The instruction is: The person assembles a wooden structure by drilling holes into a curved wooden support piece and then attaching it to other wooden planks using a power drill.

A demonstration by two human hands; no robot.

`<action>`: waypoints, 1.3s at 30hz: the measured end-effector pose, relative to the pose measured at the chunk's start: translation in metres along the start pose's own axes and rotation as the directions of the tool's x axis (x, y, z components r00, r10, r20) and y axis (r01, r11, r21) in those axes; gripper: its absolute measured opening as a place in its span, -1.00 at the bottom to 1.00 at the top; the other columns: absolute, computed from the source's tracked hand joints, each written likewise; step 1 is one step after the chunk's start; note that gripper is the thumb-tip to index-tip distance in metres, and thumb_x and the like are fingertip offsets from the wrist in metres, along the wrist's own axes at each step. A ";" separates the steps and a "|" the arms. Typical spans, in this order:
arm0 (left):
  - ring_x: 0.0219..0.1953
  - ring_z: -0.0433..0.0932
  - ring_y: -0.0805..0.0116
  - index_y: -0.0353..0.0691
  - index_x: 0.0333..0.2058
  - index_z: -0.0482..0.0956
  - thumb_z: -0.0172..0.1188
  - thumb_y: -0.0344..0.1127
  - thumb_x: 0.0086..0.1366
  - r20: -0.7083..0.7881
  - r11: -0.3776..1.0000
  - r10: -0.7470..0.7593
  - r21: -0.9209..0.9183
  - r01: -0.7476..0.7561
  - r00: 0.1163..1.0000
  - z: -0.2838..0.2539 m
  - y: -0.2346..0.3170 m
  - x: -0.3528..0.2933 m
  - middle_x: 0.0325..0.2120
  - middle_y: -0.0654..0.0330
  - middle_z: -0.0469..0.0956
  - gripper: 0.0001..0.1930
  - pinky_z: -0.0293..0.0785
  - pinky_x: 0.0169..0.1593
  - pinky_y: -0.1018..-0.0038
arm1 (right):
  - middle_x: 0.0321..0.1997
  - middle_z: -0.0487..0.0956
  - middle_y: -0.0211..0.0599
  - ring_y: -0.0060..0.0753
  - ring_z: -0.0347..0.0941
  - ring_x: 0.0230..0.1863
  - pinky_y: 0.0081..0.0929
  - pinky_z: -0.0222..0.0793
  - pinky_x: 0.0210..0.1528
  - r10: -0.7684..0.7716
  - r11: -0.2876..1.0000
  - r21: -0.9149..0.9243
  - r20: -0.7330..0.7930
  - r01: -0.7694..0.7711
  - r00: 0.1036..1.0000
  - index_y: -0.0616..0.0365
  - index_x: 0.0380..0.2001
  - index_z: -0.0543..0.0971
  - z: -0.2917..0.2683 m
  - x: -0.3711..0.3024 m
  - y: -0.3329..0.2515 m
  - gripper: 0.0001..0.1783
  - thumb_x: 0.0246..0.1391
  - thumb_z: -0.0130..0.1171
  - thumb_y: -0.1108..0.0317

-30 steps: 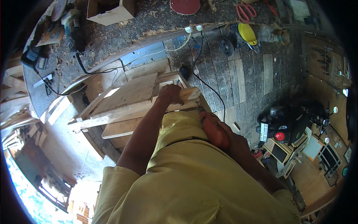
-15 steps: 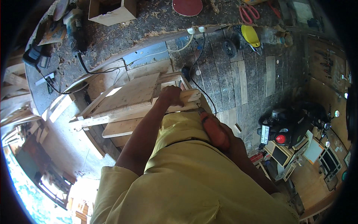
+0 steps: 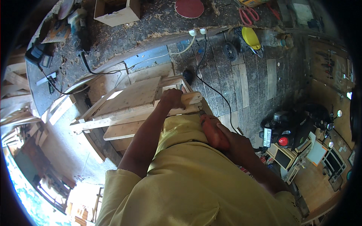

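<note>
My right hand (image 3: pixel 238 146) is wrapped round the rear of an orange-red power drill (image 3: pixel 213 131). The drill's tip points up and to the left, at the near end of a pale wooden frame (image 3: pixel 141 113); whether the bit touches the wood I cannot tell. My left hand (image 3: pixel 172 98) is closed over a short wooden block (image 3: pixel 191 98) at that same end, close to the drill's tip. A flat wooden panel (image 3: pixel 128 96) lies on the frame to the left of this hand. The frame's near corner sits against the front of my yellow shirt.
Beyond the frame runs a dusty workbench (image 3: pixel 151 41) holding a corded power tool (image 3: pixel 78 32), an open wooden box (image 3: pixel 120 17), a red sanding disc (image 3: pixel 189 8) and red-handled scissors (image 3: pixel 249 16). A black cable (image 3: pixel 217 87) crosses the plank floor. A motorcycle (image 3: pixel 294 128) stands at right.
My right hand and the drill's rear have swung slightly, baring more of the drill and the hand. The black cable has shifted right. My left hand keeps its grip on the block.
</note>
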State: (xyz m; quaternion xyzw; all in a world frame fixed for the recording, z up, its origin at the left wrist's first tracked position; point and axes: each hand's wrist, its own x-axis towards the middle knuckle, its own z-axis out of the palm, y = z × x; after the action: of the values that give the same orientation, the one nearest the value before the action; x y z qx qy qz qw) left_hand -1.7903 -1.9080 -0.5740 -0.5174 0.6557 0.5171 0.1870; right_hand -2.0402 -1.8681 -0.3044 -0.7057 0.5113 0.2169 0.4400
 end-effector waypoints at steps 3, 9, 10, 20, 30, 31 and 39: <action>-0.01 0.60 0.10 -0.14 -0.13 0.64 0.50 0.12 -0.17 -0.033 1.000 0.012 0.019 -0.012 0.999 0.005 0.001 -0.003 -0.13 0.07 0.64 -0.36 0.49 0.10 0.17 | -0.33 0.60 0.01 0.04 0.59 -0.30 -0.11 0.48 -0.28 0.013 0.999 -0.040 0.026 -0.012 1.000 0.04 0.37 0.18 -0.007 0.000 -0.007 -0.01 -0.06 0.37 -0.05; 0.01 0.60 0.11 -0.11 -0.07 0.61 0.53 0.10 -0.15 -0.027 1.000 0.001 0.023 0.000 1.000 0.003 0.003 -0.008 -0.12 0.10 0.64 -0.33 0.51 0.08 0.18 | -0.35 0.60 -0.02 0.03 0.58 -0.32 -0.11 0.47 -0.28 -0.010 1.000 -0.014 -0.009 0.010 1.000 0.03 0.38 0.16 -0.004 -0.003 -0.008 -0.01 -0.06 0.37 -0.04; 0.01 0.60 0.11 -0.11 -0.06 0.61 0.53 0.09 -0.14 -0.028 1.000 -0.005 0.027 0.005 1.000 0.002 0.004 -0.010 -0.12 0.10 0.64 -0.33 0.51 0.09 0.18 | -0.35 0.60 -0.02 0.03 0.58 -0.33 -0.11 0.46 -0.28 -0.018 1.000 -0.009 -0.026 0.018 1.000 0.03 0.38 0.16 -0.003 -0.003 -0.008 -0.01 -0.05 0.37 -0.03; 0.00 0.60 0.12 -0.12 -0.06 0.61 0.52 0.11 -0.13 -0.037 1.000 -0.012 0.026 0.013 0.999 0.003 0.006 -0.009 -0.10 0.11 0.63 -0.32 0.52 0.08 0.20 | -0.32 0.60 0.01 0.05 0.58 -0.29 -0.06 0.47 -0.25 0.079 0.995 -0.056 0.041 -0.076 0.996 -0.02 0.40 0.13 -0.001 0.004 -0.015 -0.03 -0.04 0.35 0.05; -0.01 0.61 0.13 -0.12 -0.09 0.62 0.52 0.13 -0.17 -0.060 0.998 -0.019 0.053 0.022 0.998 0.008 0.007 -0.012 -0.13 0.11 0.64 -0.32 0.54 0.06 0.20 | -0.30 0.63 0.05 0.10 0.61 -0.29 -0.05 0.49 -0.24 0.071 0.997 -0.013 0.040 -0.071 0.997 -0.03 0.39 0.14 -0.003 0.010 -0.013 -0.02 -0.06 0.38 0.10; -0.01 0.61 0.13 -0.13 -0.11 0.62 0.52 0.13 -0.17 -0.080 0.999 -0.008 0.052 0.012 0.997 0.008 0.006 -0.011 -0.14 0.10 0.65 -0.33 0.54 0.06 0.20 | -0.29 0.63 0.06 0.10 0.61 -0.28 -0.05 0.49 -0.23 0.079 0.997 0.002 0.038 -0.080 0.996 -0.02 0.39 0.14 -0.004 0.011 -0.013 -0.03 -0.05 0.37 0.10; 0.01 0.60 0.12 -0.13 -0.09 0.59 0.52 0.11 -0.16 -0.068 1.000 -0.008 0.013 0.009 0.998 0.007 0.005 -0.011 -0.12 0.10 0.64 -0.33 0.52 0.07 0.18 | -0.25 0.65 0.03 0.13 0.62 -0.26 -0.05 0.51 -0.19 0.076 0.996 0.037 -0.014 -0.076 0.997 -0.09 0.38 0.15 -0.001 0.016 -0.008 -0.03 -0.07 0.39 0.09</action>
State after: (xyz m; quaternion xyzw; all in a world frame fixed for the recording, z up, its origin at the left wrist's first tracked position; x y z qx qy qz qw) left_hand -1.7923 -1.8969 -0.5655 -0.5359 0.6629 0.4943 0.1703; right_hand -2.0269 -1.8765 -0.3126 -0.6794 0.5449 0.2187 0.4401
